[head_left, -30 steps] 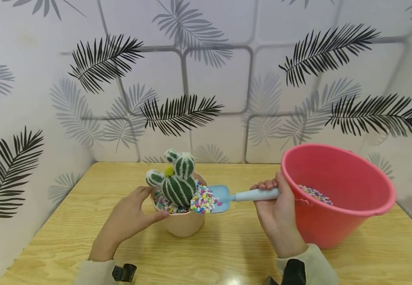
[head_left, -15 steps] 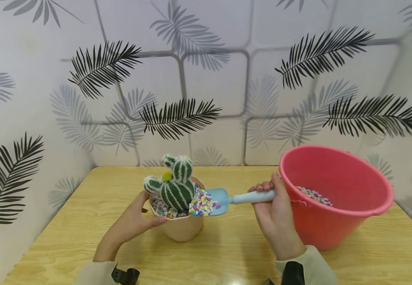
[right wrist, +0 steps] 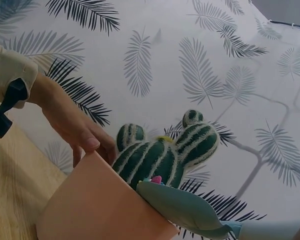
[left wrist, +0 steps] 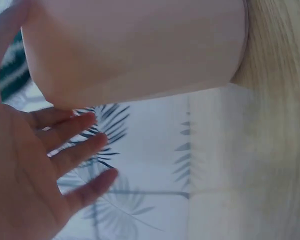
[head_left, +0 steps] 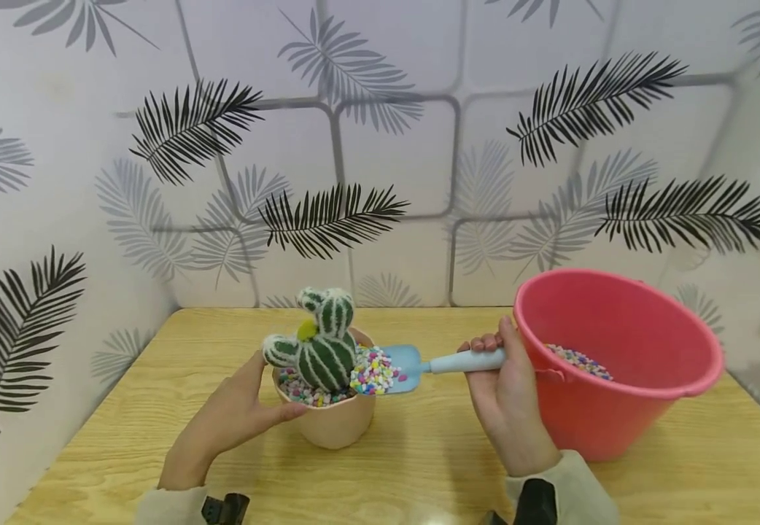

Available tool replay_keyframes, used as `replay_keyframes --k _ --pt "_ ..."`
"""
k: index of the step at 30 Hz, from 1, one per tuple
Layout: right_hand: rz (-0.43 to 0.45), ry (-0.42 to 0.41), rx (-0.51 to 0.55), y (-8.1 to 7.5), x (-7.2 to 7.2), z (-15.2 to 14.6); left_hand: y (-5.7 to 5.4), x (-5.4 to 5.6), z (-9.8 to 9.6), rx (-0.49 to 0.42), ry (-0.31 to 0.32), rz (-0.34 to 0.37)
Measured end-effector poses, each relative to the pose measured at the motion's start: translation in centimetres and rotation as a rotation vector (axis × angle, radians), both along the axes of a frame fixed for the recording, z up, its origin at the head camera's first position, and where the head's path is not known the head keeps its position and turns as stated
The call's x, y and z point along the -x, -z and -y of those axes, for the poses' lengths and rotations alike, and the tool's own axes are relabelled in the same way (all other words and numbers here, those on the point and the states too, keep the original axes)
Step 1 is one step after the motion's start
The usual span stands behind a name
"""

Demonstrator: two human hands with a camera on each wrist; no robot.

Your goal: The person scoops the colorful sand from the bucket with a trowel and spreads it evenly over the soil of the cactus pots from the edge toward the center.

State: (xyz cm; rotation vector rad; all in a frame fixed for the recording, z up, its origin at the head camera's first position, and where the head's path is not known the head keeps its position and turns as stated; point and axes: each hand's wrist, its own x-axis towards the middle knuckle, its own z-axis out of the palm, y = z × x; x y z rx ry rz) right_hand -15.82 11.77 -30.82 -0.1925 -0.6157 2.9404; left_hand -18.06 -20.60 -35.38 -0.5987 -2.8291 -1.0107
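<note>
My right hand (head_left: 508,405) grips the pale handle of a light-blue trowel (head_left: 406,368). Multicoloured pebbles (head_left: 375,372) fill the front of its blade, which rests at the right rim of a peach flowerpot (head_left: 335,423). In the pot stands a fuzzy green-and-white toy cactus (head_left: 324,361) with a yellow tuft, among more coloured pebbles. At the pot's left side is my left hand (head_left: 232,408), its thumb on the near rim. The left wrist view shows that hand's fingers (left wrist: 80,150) straight and spread beside the pot. The right wrist view shows the blade against the rim.
A pink bucket (head_left: 603,415) with coloured pebbles inside stands at the right, close beside my right hand. Pot and bucket are on a wooden table (head_left: 419,467). Behind the table rises a white wall (head_left: 393,146) with leaf prints.
The view has tipped slightly, so everything sits a little lower in it. Hands, trowel and pot keep nearly the same places; the pebbles stay on the blade.
</note>
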Motion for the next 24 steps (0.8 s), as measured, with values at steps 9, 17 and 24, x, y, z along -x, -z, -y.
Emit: replay_keyframes --k 9,17,24 --pt "-0.007 0.015 -0.106 -0.9 0.3 0.4 2.0 1.2 0.6 -0.182 0.101 0.12" --pt "0.001 0.025 -0.135 -1.3 0.3 0.8 1.6 1.1 0.8 -0.138 0.085 0.116" --pt "-0.007 0.03 -0.112 -1.3 0.4 1.0 1.2 1.2 0.6 -0.14 0.119 0.033"
